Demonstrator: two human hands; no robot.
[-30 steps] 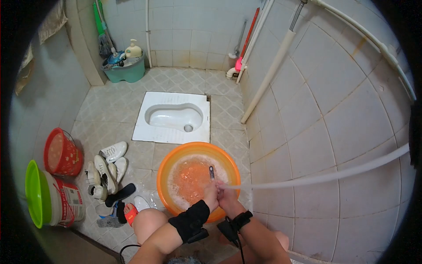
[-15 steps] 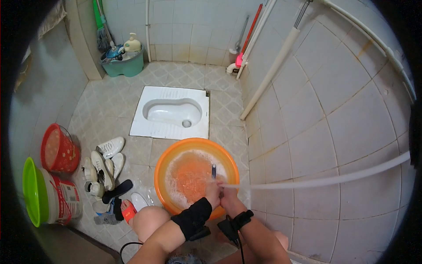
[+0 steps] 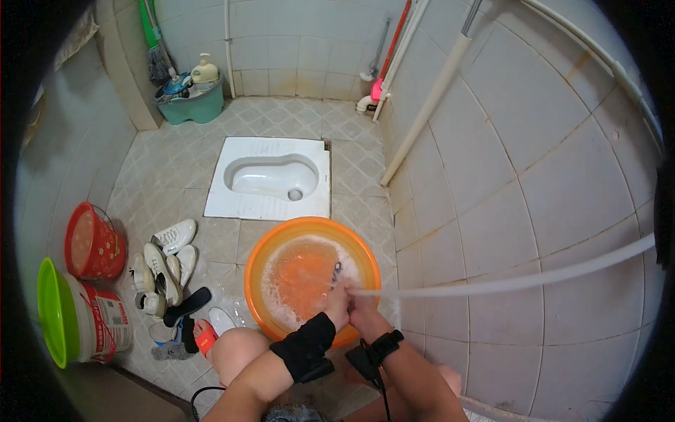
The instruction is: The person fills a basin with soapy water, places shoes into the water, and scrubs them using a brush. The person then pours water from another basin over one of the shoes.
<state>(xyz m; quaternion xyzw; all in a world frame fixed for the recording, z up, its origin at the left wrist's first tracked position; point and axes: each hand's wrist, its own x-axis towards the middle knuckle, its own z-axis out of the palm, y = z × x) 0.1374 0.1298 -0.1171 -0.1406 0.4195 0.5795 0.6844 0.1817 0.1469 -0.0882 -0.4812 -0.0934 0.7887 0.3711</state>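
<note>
Over the near right side of an orange basin [image 3: 255, 281], my two hands are close together and touching. A pale hose [image 3: 506, 287] runs in from the right wall to them. My left hand [image 3: 339, 307] is closed around the hose's end, its wrist in a black band. Beside it my right hand [image 3: 363, 308] is closed too, at the same end of the hose; its fingers are partly hidden. A small dark and silver piece [image 3: 337, 269] sticks out past my fingers; its kind is unclear. Foamy water [image 3: 295, 281] fills the basin, churned in the middle.
White shoes [image 3: 169, 271] and a dark insole [image 3: 188, 307] lie left of the basin. Beyond them stand a red bucket [image 3: 95, 243] and a white bucket [image 3: 105, 320] with a green basin [image 3: 56, 313]. A squat toilet [image 3: 271, 179] is set in the floor ahead.
The dark and silver piece has tilted and shifted slightly left. My hands stay together over the basin's edge, and the hose sags a little differently. The whole view has shifted slightly.
</note>
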